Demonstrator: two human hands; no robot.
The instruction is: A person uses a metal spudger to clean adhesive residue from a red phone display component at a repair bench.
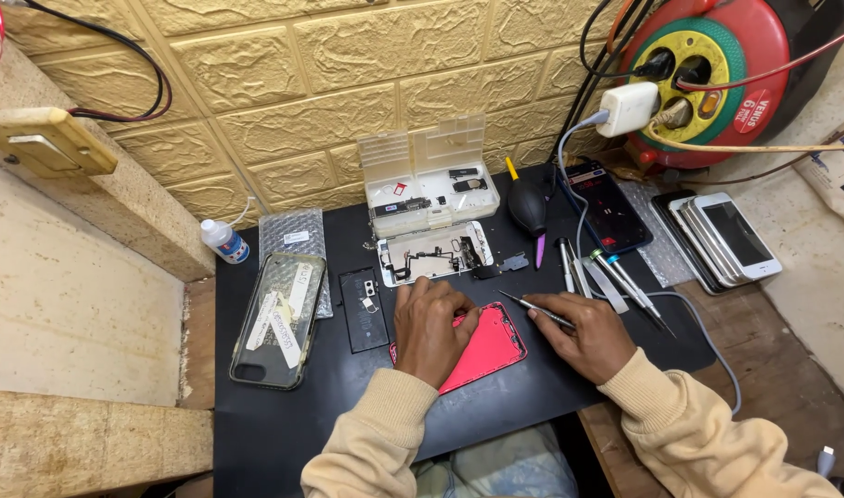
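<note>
Left hand (pixel 429 330) lies flat, fingers curled, pressing down on the red phone housing (pixel 487 349) near the desk's (pixel 284 424) front edge, mid-desk. Right hand (pixel 583 334) is closed around thin tweezers (pixel 533 310), tip over the housing's top right corner. White phone frame (pixel 433 253) lies just behind the housing; parts box (pixel 431 189) toward the back edge.

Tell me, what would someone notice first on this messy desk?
Probably the bright pink phone shell at the middle of the black mat, pinned under the left hand while the right hand holds thin tweezers over it. Next, the big red and yellow cable reel at the top right against the wall, full of plugs. Just above the hands lies an opened white phone frame.
</note>
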